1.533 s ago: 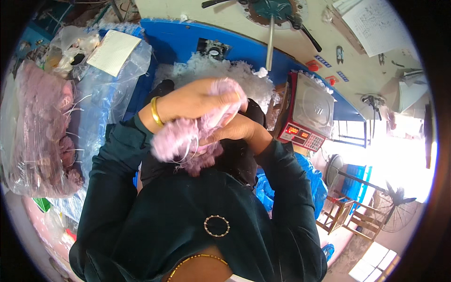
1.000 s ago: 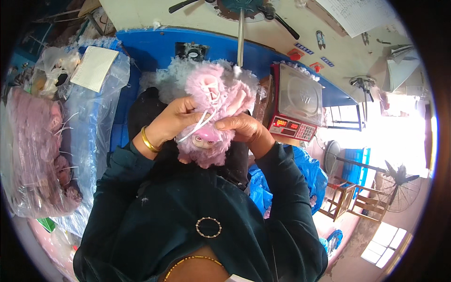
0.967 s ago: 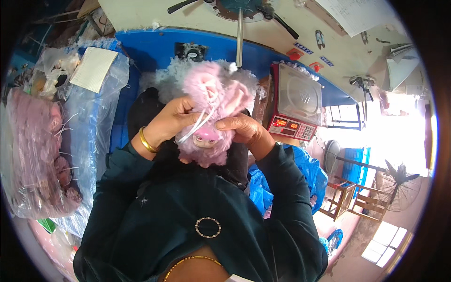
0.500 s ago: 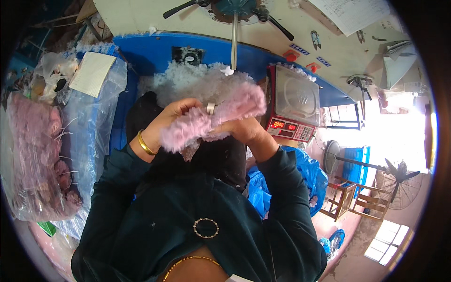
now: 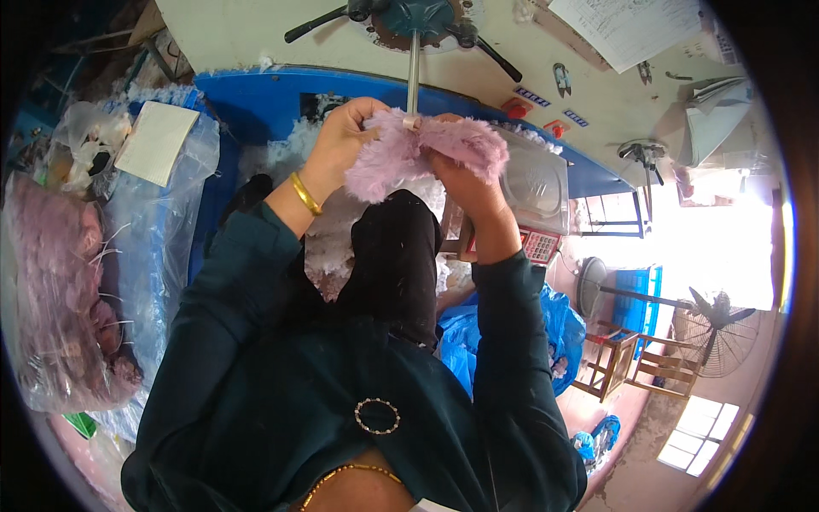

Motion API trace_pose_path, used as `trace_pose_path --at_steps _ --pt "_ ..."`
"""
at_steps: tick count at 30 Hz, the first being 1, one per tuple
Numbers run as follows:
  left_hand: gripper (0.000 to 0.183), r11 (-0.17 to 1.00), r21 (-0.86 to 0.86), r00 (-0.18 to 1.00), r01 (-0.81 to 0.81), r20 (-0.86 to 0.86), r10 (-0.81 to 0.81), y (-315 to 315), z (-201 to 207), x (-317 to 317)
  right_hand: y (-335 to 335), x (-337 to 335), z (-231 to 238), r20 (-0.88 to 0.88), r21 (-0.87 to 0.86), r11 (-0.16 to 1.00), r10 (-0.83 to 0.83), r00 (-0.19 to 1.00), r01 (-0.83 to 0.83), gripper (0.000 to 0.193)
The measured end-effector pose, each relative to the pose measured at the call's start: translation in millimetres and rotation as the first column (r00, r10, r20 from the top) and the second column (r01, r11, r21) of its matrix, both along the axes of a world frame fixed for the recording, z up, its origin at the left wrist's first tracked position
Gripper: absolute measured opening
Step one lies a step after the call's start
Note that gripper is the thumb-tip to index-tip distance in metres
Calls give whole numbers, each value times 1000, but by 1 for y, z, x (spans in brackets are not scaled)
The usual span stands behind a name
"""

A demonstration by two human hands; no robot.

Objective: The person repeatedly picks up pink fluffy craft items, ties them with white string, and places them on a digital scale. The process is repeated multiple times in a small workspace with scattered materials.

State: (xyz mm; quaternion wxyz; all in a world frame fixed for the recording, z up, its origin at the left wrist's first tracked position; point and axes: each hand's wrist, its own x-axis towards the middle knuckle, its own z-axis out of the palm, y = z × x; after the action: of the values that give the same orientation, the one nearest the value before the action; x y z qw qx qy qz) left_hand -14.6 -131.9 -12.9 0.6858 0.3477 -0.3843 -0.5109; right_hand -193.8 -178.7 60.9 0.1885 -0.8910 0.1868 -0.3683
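A pink fluffy plush piece (image 5: pixel 383 164) is held up in both hands, with a small pale tag or label near its middle. My left hand (image 5: pixel 339 147) is closed on its left part, thumb and fingers pinching the fur. From below, my right hand (image 5: pixel 467 188) grips the right part, its fingers mostly hidden by the fur. The thin metal tube (image 5: pixel 414 77) of the bench machine meets the plush at its middle. Whether the tube's tip is inside the plush or behind it, I cannot tell.
White stuffing fluff (image 5: pixel 294 145) lies behind my hands, beside the blue bench edge (image 5: pixel 247 90). A red scale (image 5: pixel 539 246) stands at the right, above a blue plastic bag (image 5: pixel 563 328). A clear bag of pink plush pieces (image 5: pixel 60 299) sits at the left.
Both hands have carried the pink plush piece forward, up to the metal tube. The tube's end, earlier bare with a white tuft on it, is now hidden at the plush.
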Motion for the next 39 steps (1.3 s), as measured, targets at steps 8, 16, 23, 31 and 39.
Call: trace_pose_path --at_steps 8,16,23,31,39 --pt "14 978 40 974 204 -105 -199 -30 -3 23 -10 43 -13 72 -266 893 -357 931 363 33" --pt "42 904 291 946 312 -182 -268 -25 7 30 -69 76 2 -91 -35 804 -594 800 593 41" --pt "26 974 185 979 130 134 -156 14 -5 15 -36 48 -8 236 -405 843 -277 931 353 20" --pt "29 874 -428 215 -231 853 475 25 18 -17 -22 28 -34 -81 -331 876 -398 914 352 10" --pt "42 876 -205 322 -436 873 365 12 47 -38 -93 82 -20 76 474 672 -675 734 569 46"
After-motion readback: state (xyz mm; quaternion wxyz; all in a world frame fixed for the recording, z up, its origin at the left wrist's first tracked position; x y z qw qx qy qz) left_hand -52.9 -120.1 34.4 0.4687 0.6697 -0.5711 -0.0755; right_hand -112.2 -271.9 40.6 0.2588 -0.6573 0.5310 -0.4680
